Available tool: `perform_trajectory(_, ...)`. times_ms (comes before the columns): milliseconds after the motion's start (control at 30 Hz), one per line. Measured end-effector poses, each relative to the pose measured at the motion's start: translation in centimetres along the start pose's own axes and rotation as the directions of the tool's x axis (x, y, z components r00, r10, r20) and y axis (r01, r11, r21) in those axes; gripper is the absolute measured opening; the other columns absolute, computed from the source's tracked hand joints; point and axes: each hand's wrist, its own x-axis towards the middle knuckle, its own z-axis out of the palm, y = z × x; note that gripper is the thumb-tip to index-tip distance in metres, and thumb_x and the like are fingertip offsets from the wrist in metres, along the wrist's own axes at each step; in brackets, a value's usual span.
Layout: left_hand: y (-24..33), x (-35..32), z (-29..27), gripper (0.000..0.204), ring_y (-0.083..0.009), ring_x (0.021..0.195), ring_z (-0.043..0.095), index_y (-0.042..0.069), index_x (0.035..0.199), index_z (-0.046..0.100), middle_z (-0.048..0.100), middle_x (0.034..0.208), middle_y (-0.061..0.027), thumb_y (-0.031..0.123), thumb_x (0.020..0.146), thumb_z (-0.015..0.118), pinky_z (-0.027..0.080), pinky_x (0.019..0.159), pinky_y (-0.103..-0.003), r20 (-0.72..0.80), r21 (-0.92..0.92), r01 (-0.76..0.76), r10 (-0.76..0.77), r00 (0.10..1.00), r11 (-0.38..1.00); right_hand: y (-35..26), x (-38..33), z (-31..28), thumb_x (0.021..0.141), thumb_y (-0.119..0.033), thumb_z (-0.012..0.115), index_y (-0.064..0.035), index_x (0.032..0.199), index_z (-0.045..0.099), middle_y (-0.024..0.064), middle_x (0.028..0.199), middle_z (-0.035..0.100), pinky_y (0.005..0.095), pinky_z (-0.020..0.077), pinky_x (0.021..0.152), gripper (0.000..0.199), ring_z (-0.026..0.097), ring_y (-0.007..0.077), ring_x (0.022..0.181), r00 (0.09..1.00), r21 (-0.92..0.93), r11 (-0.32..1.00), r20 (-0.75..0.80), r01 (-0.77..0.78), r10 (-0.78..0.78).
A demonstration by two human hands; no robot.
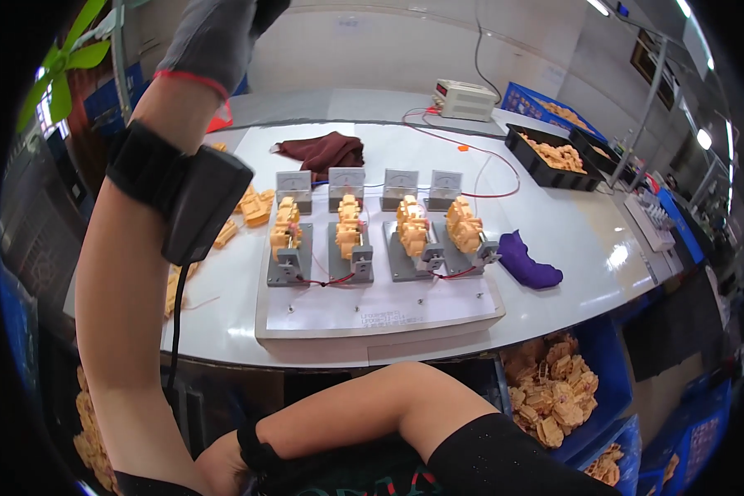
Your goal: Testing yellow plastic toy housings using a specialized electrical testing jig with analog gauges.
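Observation:
My left arm is raised along the left side. My left hand (215, 37), in a grey glove, is at the top edge, its fingers cut off or hidden. A black device (207, 202) is strapped to that forearm. My right arm is bent across the front. My right hand (219, 463) rests low against my left arm near the elbow, fingers hidden. Ahead stands a white test fixture (380, 331) with several orange-yellow plastic parts (411, 223) upright on grey stands. Behind them stand small analog panel meters (346, 186). Neither hand touches the fixture.
A brown cloth (326, 153) and a purple cloth (529, 260) lie on the white table (570, 223). A power supply (465, 99) with red wires stands behind. Loose parts (256, 207) lie left; a black tray (554, 157) and blue bin (608, 364) of parts are right.

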Motion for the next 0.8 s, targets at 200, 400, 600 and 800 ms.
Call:
perform_trajectory(200, -1.6, 2.7, -3.0, 0.028, -0.0144, 0.105, 0.064, 0.007, 0.124, 0.063, 0.066, 0.117, -0.0055, 0.013, 0.097, 0.062, 0.052, 0.096, -0.026, 0.157, -0.030, 0.000, 0.005, 0.988, 1.000, -1.0, -2.5, -1.1, 0.091, -0.011, 0.064, 0.0019, 0.137, 0.051, 0.0091, 0.123, 0.066, 0.0394, 0.0526, 0.087, 0.049, 0.061, 0.0243, 0.104, 0.972, 0.151, 0.960, -0.032, 0.234, -0.232)
perform_trajectory(400, 1.6, 1.0, -3.7, 0.029, -0.0135, 0.108, 0.063, 0.007, 0.127, 0.060, 0.065, 0.119, -0.0064, 0.013, 0.099, 0.059, 0.051, 0.097, -0.024, 0.026, 0.060, -0.021, 0.019, 0.999, 0.998, -2.7, -0.5, 0.3, 0.091, -0.009, 0.062, 0.0034, 0.137, 0.051, 0.0102, 0.126, 0.065, 0.0398, 0.0496, 0.092, 0.048, 0.059, 0.0269, 0.108, 0.981, 0.022, 0.990, 0.131, 0.141, -0.143)
perform_trajectory(600, -0.9, 1.4, -2.5, 0.028, -0.0148, 0.108, 0.063, 0.006, 0.126, 0.061, 0.066, 0.118, -0.0061, 0.013, 0.099, 0.059, 0.052, 0.097, -0.026, 0.090, -0.016, 0.006, -0.005, 0.996, 1.000, -2.3, -1.4, -1.0, 0.092, -0.008, 0.061, 0.0050, 0.136, 0.050, 0.0113, 0.128, 0.063, 0.0402, 0.0466, 0.097, 0.047, 0.057, 0.0295, 0.113, 0.982, -0.095, 0.995, 0.186, 0.034, -0.015)
perform_trajectory(800, 2.4, 1.3, -2.6, 0.027, -0.0164, 0.107, 0.064, 0.003, 0.125, 0.061, 0.066, 0.118, -0.0078, 0.013, 0.099, 0.058, 0.052, 0.098, -0.027, 0.047, 0.007, -0.018, 0.018, 0.999, 1.000, 4.3, 5.8, 2.2, 0.094, -0.007, 0.052, 0.0053, 0.137, 0.050, 0.0140, 0.139, 0.055, 0.0395, 0.0338, 0.112, 0.045, 0.047, 0.0316, 0.128, 0.779, -0.029, 0.946, 0.576, 0.322, -0.248)
